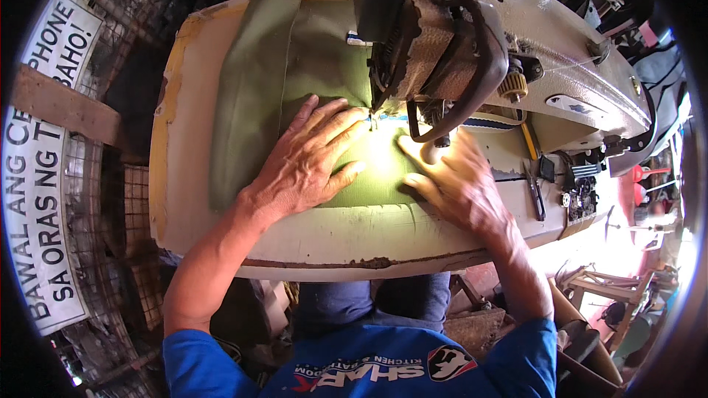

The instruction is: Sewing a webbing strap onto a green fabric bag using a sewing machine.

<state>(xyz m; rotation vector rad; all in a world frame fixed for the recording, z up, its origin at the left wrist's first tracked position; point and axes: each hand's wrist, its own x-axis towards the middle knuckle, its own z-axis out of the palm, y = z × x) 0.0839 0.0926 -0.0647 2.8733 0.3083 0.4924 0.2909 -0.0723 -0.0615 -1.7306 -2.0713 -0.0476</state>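
A green piece of fabric (324, 51) lies on the sewing table (199, 225), its left part folded over in a long flap. Flat on the cloth, to the left of the needle, rests my left hand (313, 151), fingers stretched out. Across the lit patch, my right hand (450, 177) presses on the fabric's right side with its thumb apart; glare and the machine partly hide its fingertips. Between the hands and just beyond them, the sewing machine's (487, 22) needle and presser foot (374, 119) come down on the cloth. A blue-and-white strip shows beside the foot.
On the table's right lie small pliers or snips (535, 191), a yellow-handled tool (530, 140) and a dark metal mechanism (581, 197). The table's front edge (369, 262) is chipped. Wire mesh with a white sign (44, 250) stands at left; a wooden frame (608, 287) stands at lower right.
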